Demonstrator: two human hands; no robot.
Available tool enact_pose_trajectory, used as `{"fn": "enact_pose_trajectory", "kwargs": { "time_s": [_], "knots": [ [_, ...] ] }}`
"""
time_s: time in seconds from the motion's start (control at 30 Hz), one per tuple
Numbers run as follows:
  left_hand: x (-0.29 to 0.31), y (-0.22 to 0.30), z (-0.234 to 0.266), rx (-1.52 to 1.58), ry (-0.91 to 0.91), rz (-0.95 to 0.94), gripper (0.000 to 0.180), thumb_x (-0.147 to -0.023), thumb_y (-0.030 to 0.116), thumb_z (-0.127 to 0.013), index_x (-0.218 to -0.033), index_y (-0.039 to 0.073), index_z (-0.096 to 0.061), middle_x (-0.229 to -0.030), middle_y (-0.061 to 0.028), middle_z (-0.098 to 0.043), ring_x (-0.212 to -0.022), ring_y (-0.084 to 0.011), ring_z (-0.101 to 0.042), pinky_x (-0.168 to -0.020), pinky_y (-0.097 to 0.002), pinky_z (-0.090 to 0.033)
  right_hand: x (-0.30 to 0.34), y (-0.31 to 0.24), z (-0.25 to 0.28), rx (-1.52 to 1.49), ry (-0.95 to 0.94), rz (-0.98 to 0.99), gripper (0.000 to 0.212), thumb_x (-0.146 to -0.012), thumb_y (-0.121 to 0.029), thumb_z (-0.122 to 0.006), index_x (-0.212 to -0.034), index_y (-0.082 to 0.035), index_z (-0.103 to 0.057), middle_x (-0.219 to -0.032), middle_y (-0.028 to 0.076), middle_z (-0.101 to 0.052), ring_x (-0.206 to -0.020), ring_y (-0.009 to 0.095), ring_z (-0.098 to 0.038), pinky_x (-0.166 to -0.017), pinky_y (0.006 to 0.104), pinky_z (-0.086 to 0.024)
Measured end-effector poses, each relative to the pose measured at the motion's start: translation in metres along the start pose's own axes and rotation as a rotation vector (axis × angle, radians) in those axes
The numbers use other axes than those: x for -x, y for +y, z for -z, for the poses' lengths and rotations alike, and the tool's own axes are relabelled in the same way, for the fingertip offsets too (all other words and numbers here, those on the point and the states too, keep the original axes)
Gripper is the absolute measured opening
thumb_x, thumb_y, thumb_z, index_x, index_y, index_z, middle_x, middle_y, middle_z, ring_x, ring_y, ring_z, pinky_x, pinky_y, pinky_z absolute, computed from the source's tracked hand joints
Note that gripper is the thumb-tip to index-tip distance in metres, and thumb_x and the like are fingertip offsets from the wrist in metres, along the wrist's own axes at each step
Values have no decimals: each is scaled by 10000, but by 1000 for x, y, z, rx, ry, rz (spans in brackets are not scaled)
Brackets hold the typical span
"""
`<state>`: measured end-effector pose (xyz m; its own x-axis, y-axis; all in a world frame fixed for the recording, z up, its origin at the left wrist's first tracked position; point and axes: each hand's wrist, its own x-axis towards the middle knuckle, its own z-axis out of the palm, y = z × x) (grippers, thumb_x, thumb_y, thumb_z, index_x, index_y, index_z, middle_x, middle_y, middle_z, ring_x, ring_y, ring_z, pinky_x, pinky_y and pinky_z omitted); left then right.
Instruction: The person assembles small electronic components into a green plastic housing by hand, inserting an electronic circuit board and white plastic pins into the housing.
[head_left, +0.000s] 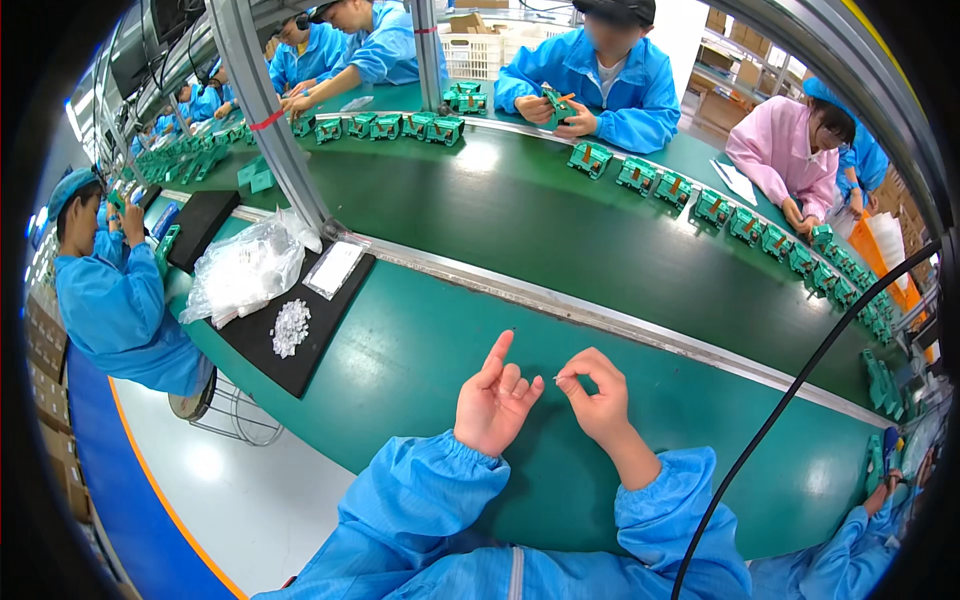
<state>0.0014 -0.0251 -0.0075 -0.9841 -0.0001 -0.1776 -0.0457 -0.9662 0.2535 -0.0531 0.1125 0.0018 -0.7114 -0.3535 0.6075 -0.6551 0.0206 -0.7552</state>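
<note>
Over the green worktop, my left hand (pixel 492 402) is turned palm up, its index finger stretched out and the other fingers loosely bent. Nothing shows in its palm. Beside it, my right hand (pixel 598 398) pinches thumb and forefinger together close to the left fingertips. A tiny pale speck shows at that pinch, too small to name. To the left, a pile of small clear-white plastic pieces (pixel 290 328) lies on a black mat (pixel 308 352), below a large clear plastic bag (pixel 248 268) of white contents.
A dark green conveyor belt (pixel 520 215) runs beyond the metal rail (pixel 600 318), with green housings (pixel 712 207) lined along its far side. A grey post (pixel 265 110) rises at left. A black cable (pixel 770 425) crosses at right. Co-workers sit around the line.
</note>
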Motion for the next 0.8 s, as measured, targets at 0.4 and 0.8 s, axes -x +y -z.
{"fn": "enact_pose_trajectory", "kwargs": {
  "time_s": [0.4,0.8],
  "knots": [
    [1,1,-11,232,-215,-27,354,-898,234,-256,-1234,141,-317,-1191,-108,-430,-1016,-228,-492,-917,-387,-347,7,2,4,24,122,-3,71,-707,6,-571,-719,-29,-510,-683,67,-532,-651,184,-517,-607,268,-417],
    [7,-3,-15,149,-400,3,661,-827,524,-217,-1306,74,-149,-1351,-136,-159,-1146,-255,-351,-980,-386,-254,26,-37,-33,492,-180,374,68,-725,-129,-541,-736,-104,-478,-1090,90,-489,-1106,295,-412,-886,558,-200]
  ]
}}
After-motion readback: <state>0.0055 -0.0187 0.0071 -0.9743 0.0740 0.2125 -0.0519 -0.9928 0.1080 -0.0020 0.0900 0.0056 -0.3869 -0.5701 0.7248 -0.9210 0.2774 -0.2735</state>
